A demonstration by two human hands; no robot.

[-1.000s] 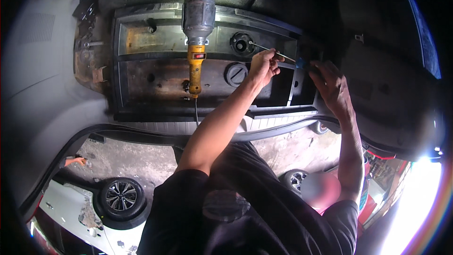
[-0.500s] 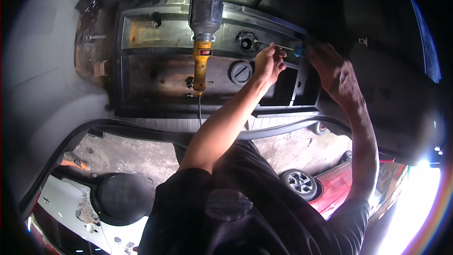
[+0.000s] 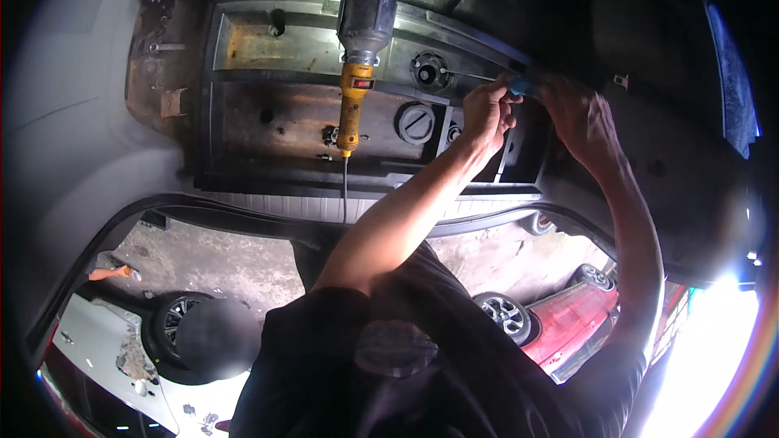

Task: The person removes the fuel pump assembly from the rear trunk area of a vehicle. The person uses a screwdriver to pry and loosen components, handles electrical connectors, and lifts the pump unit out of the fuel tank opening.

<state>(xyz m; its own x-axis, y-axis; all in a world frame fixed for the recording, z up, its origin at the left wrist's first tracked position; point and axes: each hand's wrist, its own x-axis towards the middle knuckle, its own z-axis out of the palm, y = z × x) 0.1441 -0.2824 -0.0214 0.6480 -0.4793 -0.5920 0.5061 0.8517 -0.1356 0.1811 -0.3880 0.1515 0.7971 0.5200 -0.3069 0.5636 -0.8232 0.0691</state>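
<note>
A long-shafted screwdriver [image 3: 522, 85] with a blue handle lies across the right part of the car's cargo-floor tray [image 3: 300, 109]. Its tip reaches a screw at the edge of a round black fitting [image 3: 428, 71] with a dark central hole. My left hand [image 3: 489, 118] is closed, its thumb and fingers pinching the front of the handle where the shaft begins. Around the handle's rear end my right hand [image 3: 574, 118] is closed, with its fingertips partly in shadow. Below the fitting sits a round black cap [image 3: 415, 123] with a slot across it.
A caged work lamp [image 3: 357, 85] with a yellow handle lies across the tray, its cord running toward me. Loose metal parts [image 3: 166, 47] sit at the left. Beyond the sill [image 3: 284, 209] are a white car [image 3: 105, 357], a red car [image 3: 576, 308] and another person's hand [image 3: 109, 273].
My left hand has slid right along the shaft to the blue handle. My right hand has shifted slightly right. The view has tilted a little.
</note>
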